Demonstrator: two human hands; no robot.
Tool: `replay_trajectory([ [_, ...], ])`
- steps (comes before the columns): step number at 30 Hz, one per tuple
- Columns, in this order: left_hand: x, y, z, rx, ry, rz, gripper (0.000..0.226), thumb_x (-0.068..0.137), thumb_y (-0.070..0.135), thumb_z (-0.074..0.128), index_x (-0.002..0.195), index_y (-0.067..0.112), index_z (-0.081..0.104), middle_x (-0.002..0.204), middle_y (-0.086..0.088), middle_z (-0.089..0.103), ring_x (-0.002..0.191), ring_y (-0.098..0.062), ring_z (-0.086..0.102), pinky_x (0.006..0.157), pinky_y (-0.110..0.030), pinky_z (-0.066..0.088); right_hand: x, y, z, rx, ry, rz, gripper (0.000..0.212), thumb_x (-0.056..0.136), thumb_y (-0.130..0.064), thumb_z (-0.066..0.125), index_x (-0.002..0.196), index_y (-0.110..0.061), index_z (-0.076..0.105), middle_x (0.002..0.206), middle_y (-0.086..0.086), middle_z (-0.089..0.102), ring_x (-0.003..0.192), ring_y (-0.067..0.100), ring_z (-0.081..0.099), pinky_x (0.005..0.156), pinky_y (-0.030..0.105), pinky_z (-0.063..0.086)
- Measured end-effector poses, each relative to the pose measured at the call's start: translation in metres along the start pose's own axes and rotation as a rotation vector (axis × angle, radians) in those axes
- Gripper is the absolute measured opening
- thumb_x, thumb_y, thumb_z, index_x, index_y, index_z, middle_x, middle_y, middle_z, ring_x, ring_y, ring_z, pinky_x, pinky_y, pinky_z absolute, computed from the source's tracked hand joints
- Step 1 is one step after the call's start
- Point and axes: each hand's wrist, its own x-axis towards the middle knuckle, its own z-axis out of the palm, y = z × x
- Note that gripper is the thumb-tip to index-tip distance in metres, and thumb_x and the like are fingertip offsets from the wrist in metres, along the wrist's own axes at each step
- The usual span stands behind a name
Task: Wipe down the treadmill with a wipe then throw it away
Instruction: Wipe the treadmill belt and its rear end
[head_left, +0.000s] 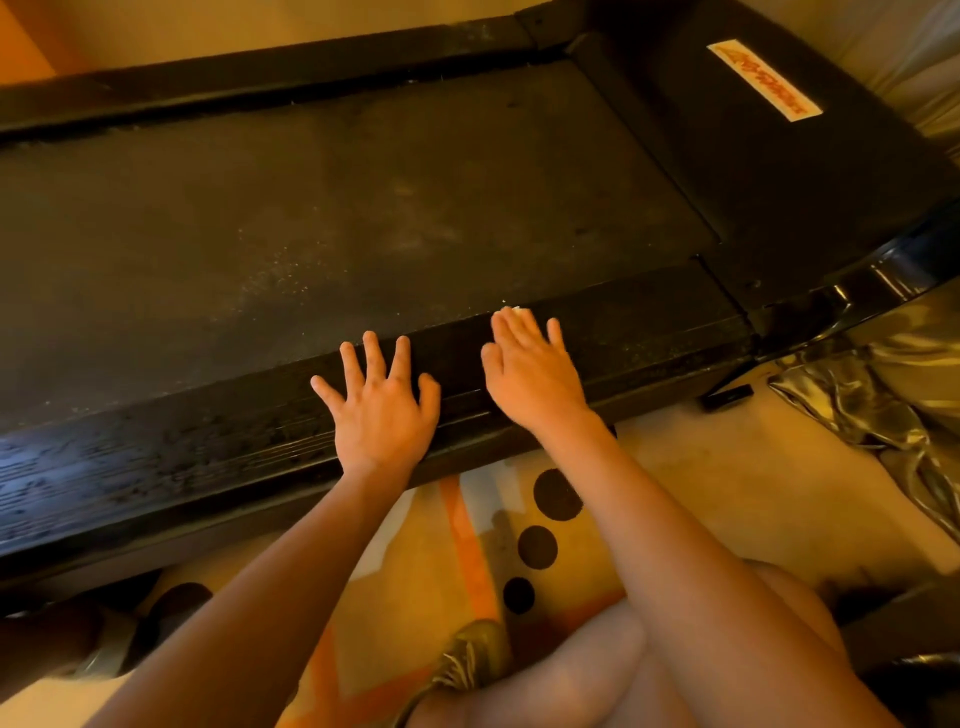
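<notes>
"Down at the near edge of the floor, what was there?"

"A bent knee (571, 675) and a shoe (472, 654) on a patterned rug (467, 525) with black dots and orange stripes. The person looked to be crouched alongside the treadmill (779, 171), probably to reach its low deck."

"And the hands?"

"Both lay on the near side rail (208, 452). The left grip (379, 405) was released, fingers spread flat on the rail and holding nothing. I judged it a brace for the body's weight."

"The right one?"

"The right grip (530, 369) was also unclenched, fingers straight and close together, palm down on the same rail, just to the right of the left one. It was pressing rather than grasping."

"Pressing what?"

"The wipe (515, 310). Only a small white edge peeked out at the fingertips, at the rail's inner edge where it met the belt (363, 208). The rest was hidden under the palm. A flat hand would spread pressure across the cloth."

"How far along was the job?"

"Hard to say. The rail to the left looked glossy, perhaps damp. Pale specks dotted the belt beyond the hands, so I guessed the belt had not yet been wiped."

"Farther out?"

"The motor cover's label (763, 80) sat toward the far right corner, the far rail (260, 73) ran behind the belt, and crinkled silver sheeting (893, 415) lay on the floor off the right end. No bin was visible."
</notes>
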Motion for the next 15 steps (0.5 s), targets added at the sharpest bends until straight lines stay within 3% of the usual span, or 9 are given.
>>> replay_trajectory([
  [2,0.001,0.0,0.0,-0.003,-0.002,-0.002,0.064,0.105,0.056,0.021,0.163,0.029,0.016,0.171,-0.01,0.007,0.157,-0.037,-0.003,0.119,-0.07,0.002,-0.004,-0.012,0.002,0.001,-0.007,0.03,0.058,0.11,-0.037,0.016,0.164,-0.014,0.017,0.172,0.005,0.012,0.159,0.021,0.003,0.128,0.046,0.0],
  [6,0.0,-0.002,0.001,0.006,0.002,-0.006,0.064,0.104,0.056,0.019,0.163,0.03,0.015,0.172,-0.009,0.006,0.157,-0.036,-0.003,0.119,-0.07,0.002,-0.039,-0.027,0.018,-0.045,-0.047,-0.22,0.058,0.111,-0.037,0.02,0.164,-0.016,0.01,0.173,0.002,0.003,0.159,0.018,-0.006,0.128,0.043,-0.004],
  [11,0.001,0.0,0.001,0.009,0.003,-0.004,0.064,0.104,0.056,0.021,0.163,0.03,0.016,0.171,-0.009,0.007,0.157,-0.036,-0.002,0.119,-0.07,0.003,-0.022,0.005,0.007,-0.091,-0.005,-0.061,0.059,0.111,-0.039,0.019,0.164,-0.017,0.006,0.172,0.002,-0.001,0.158,0.018,-0.008,0.128,0.042,-0.005],
  [15,0.0,-0.001,0.001,0.008,0.013,-0.007,0.065,0.104,0.056,0.02,0.163,0.029,0.017,0.171,-0.01,0.008,0.157,-0.036,-0.001,0.119,-0.07,0.004,-0.055,-0.018,0.019,-0.027,-0.065,-0.261,0.059,0.111,-0.037,0.022,0.164,-0.015,0.007,0.172,0.003,-0.001,0.158,0.017,-0.009,0.129,0.041,-0.001],
])
